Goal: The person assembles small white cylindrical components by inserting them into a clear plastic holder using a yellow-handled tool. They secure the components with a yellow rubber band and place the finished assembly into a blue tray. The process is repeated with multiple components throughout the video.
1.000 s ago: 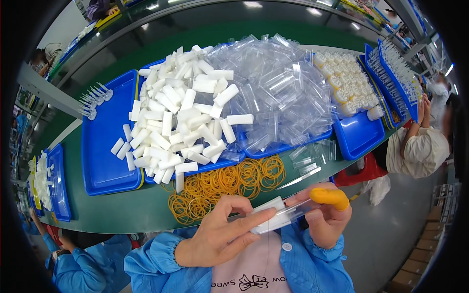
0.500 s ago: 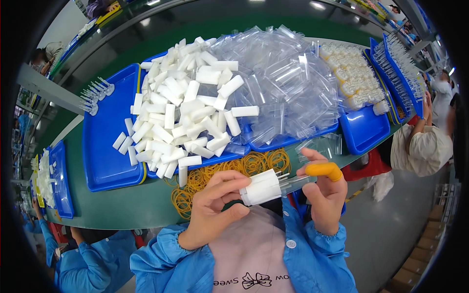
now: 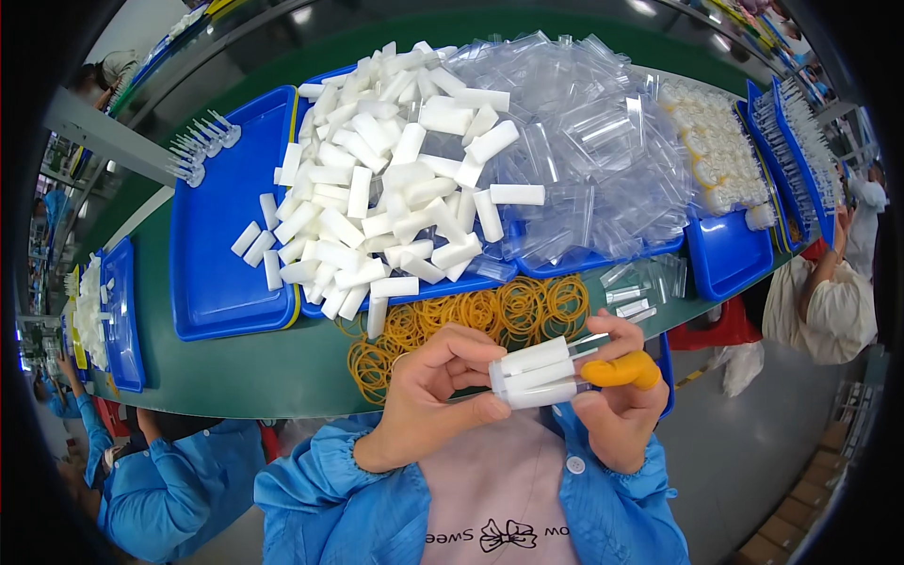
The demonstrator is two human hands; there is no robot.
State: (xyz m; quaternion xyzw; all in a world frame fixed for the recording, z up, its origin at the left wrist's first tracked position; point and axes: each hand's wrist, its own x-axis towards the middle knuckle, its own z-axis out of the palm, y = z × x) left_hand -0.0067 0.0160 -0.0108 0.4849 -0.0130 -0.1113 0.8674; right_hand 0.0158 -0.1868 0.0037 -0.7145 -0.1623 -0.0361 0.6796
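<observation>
White, matte plastic pieces of oblong, rounded-block shape are seen packed side by side inside a clear, glossy sleeve [image 3: 539, 373], which is held just in front of the chest, below the near edge of the green table [image 3: 235, 372]. The sleeve is pinched at its left end by the left hand [image 3: 435, 391], whose thumb and curled fingers are closed around it, and it is supported at the right end by the right hand [image 3: 617, 400], whose fingers are wrapped behind it; an orange rubber finger cot [image 3: 620, 371] is worn on one finger of that hand. Three of the white pieces can be counted through the transparent film, lying parallel and slightly tilted upward to the right. On the table just beyond the hands, a loose heap of thin yellow-orange rubber bands [image 3: 471, 320] is spread, touching the front rim of a blue plastic tray [image 3: 221, 273]. Across that tray and the one next to it a large mound of the same white blocks [image 3: 386, 179] is piled, with a few scattered singly on the bare blue floor of the tray. Beside it to the right, a tangled pile of clear, crinkled plastic sleeves [image 3: 584, 160] is heaped over another blue tray. Further right, a tray of small pale-yellow round pieces [image 3: 716, 151] is set. Sleeves of smooth light-blue fabric are worn on both forearms.
</observation>
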